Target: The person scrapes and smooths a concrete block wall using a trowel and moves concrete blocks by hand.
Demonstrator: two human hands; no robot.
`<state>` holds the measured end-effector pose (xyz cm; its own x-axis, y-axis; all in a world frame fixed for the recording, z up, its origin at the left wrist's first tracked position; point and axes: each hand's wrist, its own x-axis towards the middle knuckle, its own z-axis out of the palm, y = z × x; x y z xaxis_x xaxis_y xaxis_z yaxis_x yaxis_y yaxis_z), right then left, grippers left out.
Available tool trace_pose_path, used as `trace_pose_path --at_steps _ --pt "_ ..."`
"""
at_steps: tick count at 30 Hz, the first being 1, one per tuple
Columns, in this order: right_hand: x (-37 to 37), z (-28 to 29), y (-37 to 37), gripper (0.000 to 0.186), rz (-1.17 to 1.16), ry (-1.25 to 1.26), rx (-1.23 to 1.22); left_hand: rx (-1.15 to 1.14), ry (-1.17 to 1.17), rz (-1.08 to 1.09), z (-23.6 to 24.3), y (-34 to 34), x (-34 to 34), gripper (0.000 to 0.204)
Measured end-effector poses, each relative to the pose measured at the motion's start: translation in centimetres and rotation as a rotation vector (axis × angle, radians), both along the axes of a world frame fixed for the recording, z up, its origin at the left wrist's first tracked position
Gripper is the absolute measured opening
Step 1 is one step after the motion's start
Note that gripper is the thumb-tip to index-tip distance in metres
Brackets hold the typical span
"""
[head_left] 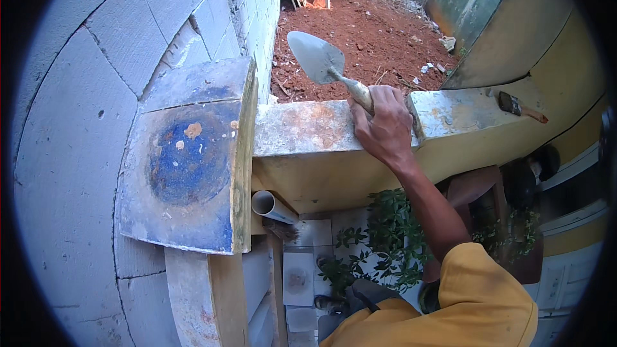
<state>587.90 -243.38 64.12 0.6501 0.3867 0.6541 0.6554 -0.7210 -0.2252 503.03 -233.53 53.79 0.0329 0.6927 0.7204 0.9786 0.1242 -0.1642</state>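
The right hand [384, 130] is closed around the handle of a pointed masonry trowel [318, 59], its grey blade raised over the top of a low yellow wall [321, 130], with red earth [366, 38] beyond. The left hand is out of view. Left of the trowel, a blue-stained square mortar board [186, 160] lies against grey block wall [71, 141]. A paintbrush [519, 106] rests farther right on the ledge.

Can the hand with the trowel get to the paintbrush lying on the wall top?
Probably yes. The right hand grips the trowel on the same ledge where the paintbrush lies, farther to the right, with bare ledge between them. But the hand is full, so picking the brush up looks awkward.
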Motion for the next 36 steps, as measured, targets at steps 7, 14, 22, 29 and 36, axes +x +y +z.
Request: trace_pose_path --at_steps 7,14,22,29,36 --pt "-0.6 0.7 0.6 0.021 0.032 0.012 0.083 0.170 -0.319 0.095 3.8 -1.0 10.3 0.032" --pt "-0.6 0.1 -0.6 0.022 0.024 0.010 0.121 0.093 -0.794 0.006 8.2 -0.2 16.5 0.034" --pt "-4.3 1.0 0.2 0.034 0.018 0.185 0.257 0.239 -0.964 -0.132 8.3 -0.8 16.7 0.023" --pt "-20.8 -1.5 4.8 0.038 0.749 0.307 0.688 0.247 -0.906 -0.152 9.7 -1.9 15.3 0.022" --pt "-32.7 -0.4 5.3 0.043 1.174 0.678 0.674 0.313 -1.195 -0.335 13.0 -3.4 15.3 0.021"
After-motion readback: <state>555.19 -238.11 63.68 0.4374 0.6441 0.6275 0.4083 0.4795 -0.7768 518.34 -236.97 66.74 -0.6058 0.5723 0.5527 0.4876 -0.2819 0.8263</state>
